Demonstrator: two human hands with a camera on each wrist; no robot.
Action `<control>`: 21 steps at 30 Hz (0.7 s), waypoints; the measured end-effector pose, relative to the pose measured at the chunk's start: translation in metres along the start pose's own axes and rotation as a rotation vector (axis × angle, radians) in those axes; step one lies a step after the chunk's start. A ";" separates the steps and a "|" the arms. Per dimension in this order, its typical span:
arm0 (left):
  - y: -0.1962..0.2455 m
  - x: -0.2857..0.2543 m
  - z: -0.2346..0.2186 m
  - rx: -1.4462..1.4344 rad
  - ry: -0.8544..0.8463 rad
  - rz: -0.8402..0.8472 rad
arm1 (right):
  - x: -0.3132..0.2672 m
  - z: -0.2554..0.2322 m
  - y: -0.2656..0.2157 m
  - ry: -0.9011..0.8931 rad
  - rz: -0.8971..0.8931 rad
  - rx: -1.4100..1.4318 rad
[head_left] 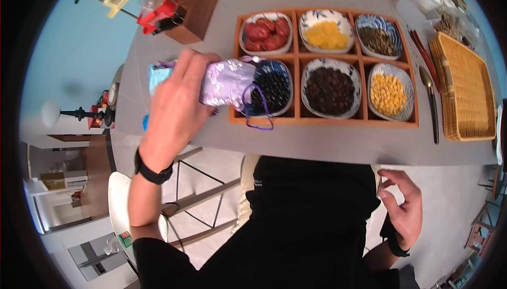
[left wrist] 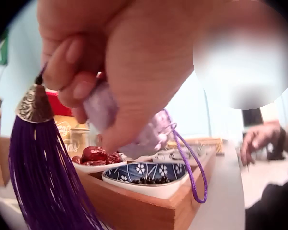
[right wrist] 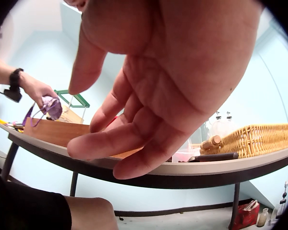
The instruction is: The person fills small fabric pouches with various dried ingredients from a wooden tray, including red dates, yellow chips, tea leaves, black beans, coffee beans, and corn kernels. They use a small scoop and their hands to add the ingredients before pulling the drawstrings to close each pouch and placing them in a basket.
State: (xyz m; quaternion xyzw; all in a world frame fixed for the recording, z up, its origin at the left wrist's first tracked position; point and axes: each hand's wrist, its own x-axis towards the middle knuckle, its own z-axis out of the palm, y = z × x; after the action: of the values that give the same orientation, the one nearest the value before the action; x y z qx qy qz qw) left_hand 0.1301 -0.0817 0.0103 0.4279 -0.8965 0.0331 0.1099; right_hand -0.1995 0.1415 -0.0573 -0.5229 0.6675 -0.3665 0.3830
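Note:
My left hand (head_left: 177,99) grips a light purple, flower-patterned sachet (head_left: 227,83) over the near left corner of a wooden divided tray (head_left: 297,77). A thin purple cord loop (head_left: 259,126) hangs from the sachet. In the left wrist view a dark purple tassel (left wrist: 43,163) with a silver cap dangles beside the fingers. Under the sachet is a blue patterned bowl (left wrist: 134,173) of black beans (head_left: 272,93), partly covered in the head view. My right hand (head_left: 404,207) hangs empty off the table's front edge, fingers loosely bent.
Other tray bowls hold red dates (head_left: 266,34), yellow chunks (head_left: 326,36), dark green bits (head_left: 377,39), dark brown pieces (head_left: 330,91) and yellow kernels (head_left: 388,94). A spoon (head_left: 430,104) and wicker basket (head_left: 465,88) lie right. A wooden box (head_left: 195,14) stands at back left.

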 end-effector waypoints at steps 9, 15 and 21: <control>-0.031 -0.009 0.000 -1.705 -0.281 -0.161 | 0.019 -0.010 -0.049 -0.073 -0.105 -0.187; -0.034 -0.011 0.016 -1.817 -0.506 0.002 | 0.064 -0.003 -0.110 -0.303 -0.405 -0.375; -0.007 -0.005 -0.002 -1.802 -0.636 0.058 | 0.113 0.051 -0.152 -0.341 -0.571 -0.002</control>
State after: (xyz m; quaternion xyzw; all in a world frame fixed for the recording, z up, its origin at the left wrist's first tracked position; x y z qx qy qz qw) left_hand 0.1391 -0.0821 0.0105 0.1490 -0.5833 -0.7846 0.1482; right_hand -0.1080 -0.0016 0.0414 -0.7430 0.4208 -0.3657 0.3704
